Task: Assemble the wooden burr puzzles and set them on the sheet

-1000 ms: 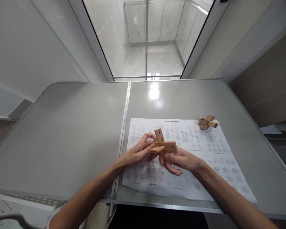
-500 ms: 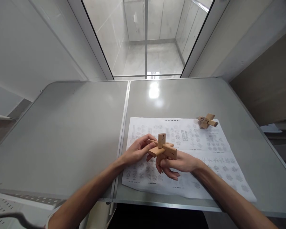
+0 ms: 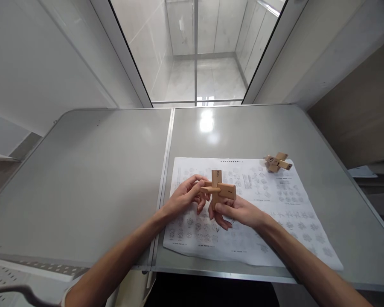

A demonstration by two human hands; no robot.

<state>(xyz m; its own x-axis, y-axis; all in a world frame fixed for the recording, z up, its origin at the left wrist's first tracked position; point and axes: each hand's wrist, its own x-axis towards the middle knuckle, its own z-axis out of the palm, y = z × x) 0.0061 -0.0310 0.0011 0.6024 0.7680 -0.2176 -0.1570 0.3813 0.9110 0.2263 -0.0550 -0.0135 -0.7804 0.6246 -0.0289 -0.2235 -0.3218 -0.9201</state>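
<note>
A cross-shaped wooden puzzle [image 3: 216,188] of interlocked pieces is held above the printed sheet [image 3: 259,238], one piece standing upright and another pointing right, both with dark marks. My left hand [image 3: 186,195] grips its left end between thumb and fingers. My right hand [image 3: 238,211] pinches the lower end of the upright piece, its thumb in front and other fingers curled below. A second wooden puzzle [image 3: 276,163], also marked, rests on the sheet's top right corner.
Under the sheet is a grey folding table [image 3: 115,170] with a metal seam left of the paper. A glass door [image 3: 195,51] stands beyond its far edge. A white perforated surface [image 3: 25,281] shows at the lower left.
The held puzzle has been tilted so that its lower piece now faces me, and it has moved slightly up. My right hand has risen a little, with its thumb on the lower piece.
</note>
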